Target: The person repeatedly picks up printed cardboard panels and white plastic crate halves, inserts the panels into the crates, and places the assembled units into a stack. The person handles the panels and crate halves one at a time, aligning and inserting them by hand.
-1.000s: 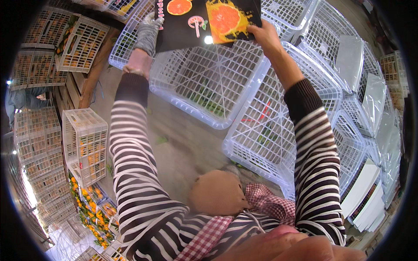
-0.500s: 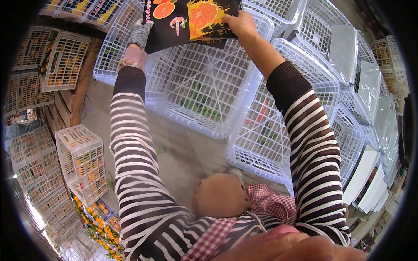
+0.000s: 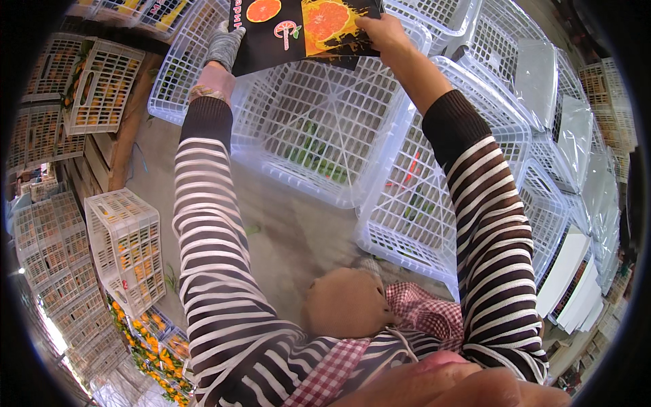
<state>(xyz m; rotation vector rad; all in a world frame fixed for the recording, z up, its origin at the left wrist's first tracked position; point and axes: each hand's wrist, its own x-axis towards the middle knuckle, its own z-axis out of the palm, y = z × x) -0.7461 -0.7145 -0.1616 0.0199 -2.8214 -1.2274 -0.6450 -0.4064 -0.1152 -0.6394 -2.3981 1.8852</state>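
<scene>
A black cardboard sheet (image 3: 271,53) printed with orange citrus fruit stretches between my two hands at the top of the view. My left hand (image 3: 225,47), in a grey knit glove, grips its left edge. Bare, my right hand (image 3: 384,34) pinches the right edge, thumb on top. A second dark layer shows under the sheet's lower edge. Below it stands a translucent plastic crate (image 3: 295,178) with slotted walls; green bits show through its base. A similar crate (image 3: 407,252) adjoins it on the right, with green and red bits visible through the mesh.
More translucent crates (image 3: 166,108) stand at the upper left and along the right. Plastic film and white panels (image 3: 566,268) lie over crates at the far right. At left are a wooden pallet (image 3: 119,149), crates of orange fruit (image 3: 108,85) and a pale crate (image 3: 125,247) on the floor.
Both hands have shifted slightly right with the printed sheet, and my left hand has moved a little up. The crate below shows a bit more of its interior.
</scene>
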